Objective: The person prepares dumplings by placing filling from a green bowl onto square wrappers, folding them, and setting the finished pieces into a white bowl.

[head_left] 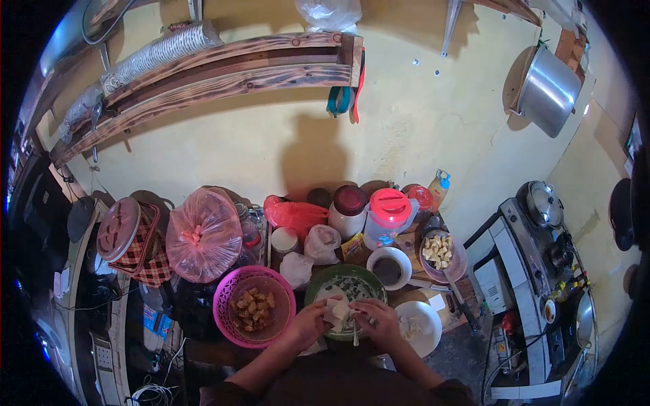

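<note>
My left hand [310, 323] is closed on a small pale wrapper [336, 312] with whitish filling, above the near part of a green bowl [313, 287]. My right hand [376, 321] has its fingers pinched at the right edge of that same wrapper. Pale batter or flour lies in the green bowl, and a spoon [355, 335] leans over its near rim. Just right of my right hand is a white plate [430, 325] with pale shreds on it. A pink basket [222, 298] with browned pieces [254, 309] stands to the left.
Behind the bowl are a dark-filled white bowl [388, 268], a pitcher [387, 220], jars and plastic bags. A bowl of pale chunks [438, 250] and a knife [466, 308] lie right. A stove [525, 250] stands far right; a wooden shelf [230, 84] hangs above.
</note>
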The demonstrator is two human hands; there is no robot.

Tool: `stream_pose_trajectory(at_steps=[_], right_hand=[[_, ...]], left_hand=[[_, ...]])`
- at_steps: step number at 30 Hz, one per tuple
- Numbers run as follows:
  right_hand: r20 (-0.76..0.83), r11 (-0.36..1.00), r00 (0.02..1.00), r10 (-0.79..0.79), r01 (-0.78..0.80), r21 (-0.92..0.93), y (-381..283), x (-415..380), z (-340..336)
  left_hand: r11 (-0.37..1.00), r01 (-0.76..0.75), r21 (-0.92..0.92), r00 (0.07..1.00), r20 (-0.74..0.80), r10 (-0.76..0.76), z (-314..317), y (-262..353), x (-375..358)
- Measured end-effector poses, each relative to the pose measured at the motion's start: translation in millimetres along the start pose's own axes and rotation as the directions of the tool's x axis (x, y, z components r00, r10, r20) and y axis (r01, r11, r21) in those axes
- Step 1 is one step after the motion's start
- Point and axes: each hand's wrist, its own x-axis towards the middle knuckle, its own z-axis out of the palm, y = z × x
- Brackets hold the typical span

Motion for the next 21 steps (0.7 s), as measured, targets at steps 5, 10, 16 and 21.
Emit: stream_pose_trajectory(at_steps=[5,10,16,21], right_hand=[[0.017,0.947,0.949,-0.316,0.316,-0.055,5.9,20.5,-8.8],[-0.069,0.948,0.946,-0.318,0.317,-0.018,-0.4,24.8,-16.8],[-0.185,0.966,0.973,-0.141,0.176,0.191,-24.6,27.2,-20.9],[-0.176,0.958,0.979,-0.101,0.143,0.247,-54.1,35.0,-30.5]], left_hand=[[1.0,0.013,-0.022,0.993,0.12,-0.01,2.8,2.5,1.0],[0.987,-0.026,-0.157,0.948,0.31,0.074,4.3,16.4,-5.6],[0.742,-0.632,0.222,0.763,0.346,0.546,12.2,20.3,-21.5],[0.292,-0.841,0.455,0.519,0.525,0.675,30.2,41.0,-36.3]])
